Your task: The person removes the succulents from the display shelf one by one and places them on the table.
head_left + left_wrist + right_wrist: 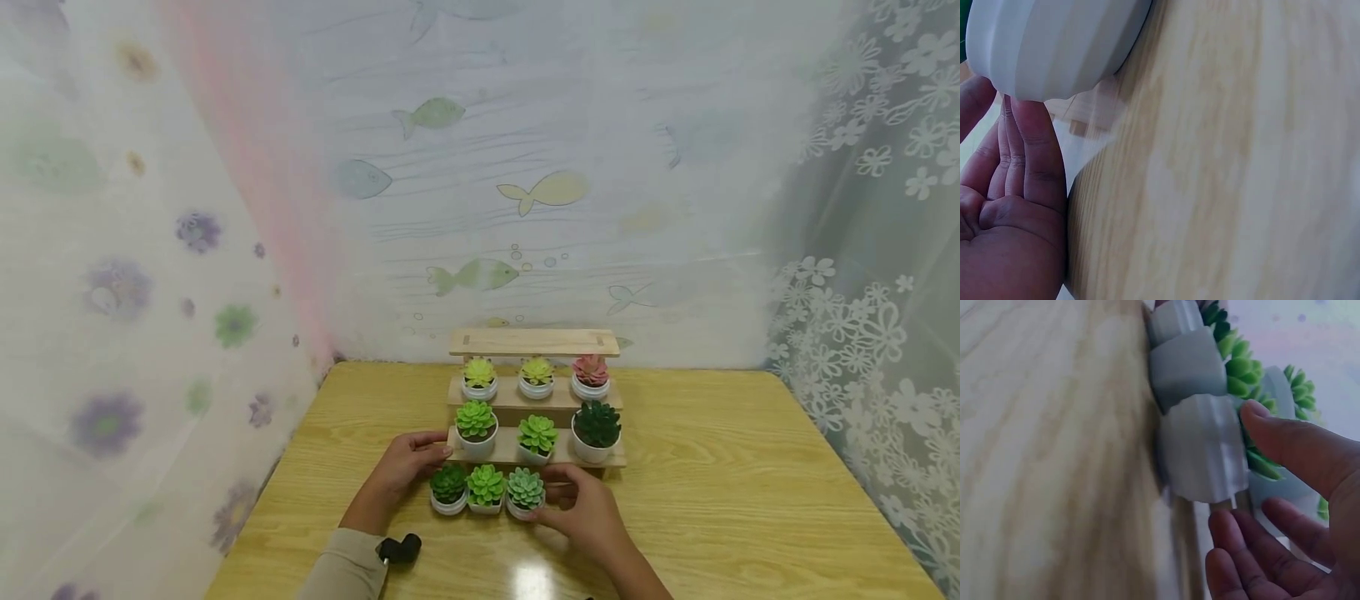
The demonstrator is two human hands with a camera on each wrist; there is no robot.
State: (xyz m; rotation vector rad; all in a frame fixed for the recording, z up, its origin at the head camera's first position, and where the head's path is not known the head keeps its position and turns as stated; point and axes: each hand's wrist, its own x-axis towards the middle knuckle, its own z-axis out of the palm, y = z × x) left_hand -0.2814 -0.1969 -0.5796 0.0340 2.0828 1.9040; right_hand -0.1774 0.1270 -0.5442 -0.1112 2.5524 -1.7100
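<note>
Three potted succulents stand in a row on the table before a wooden stand: a dark green one (pixel 448 485) at left, a bright green one (pixel 486 487) in the middle and a pale green one (pixel 525 490) at right. My left hand (pixel 408 463) is beside the dark green succulent, its fingertips by the stand's left end; the left wrist view shows straight fingers at a white ribbed pot (pixel 1054 47). At the right end, my right hand (pixel 581 504) is spread around the pale green succulent. The right wrist view shows its loosely bent fingers below that white pot (pixel 1204 447).
The tiered wooden stand (pixel 534 342) rises behind the row. Its lower shelf bears two bright green succulents and a dark green one (pixel 596 429); the middle shelf bears two yellow-green ones and a pink one (pixel 591 377). Patterned curtains (pixel 480 208) surround the wooden table (pixel 712 483).
</note>
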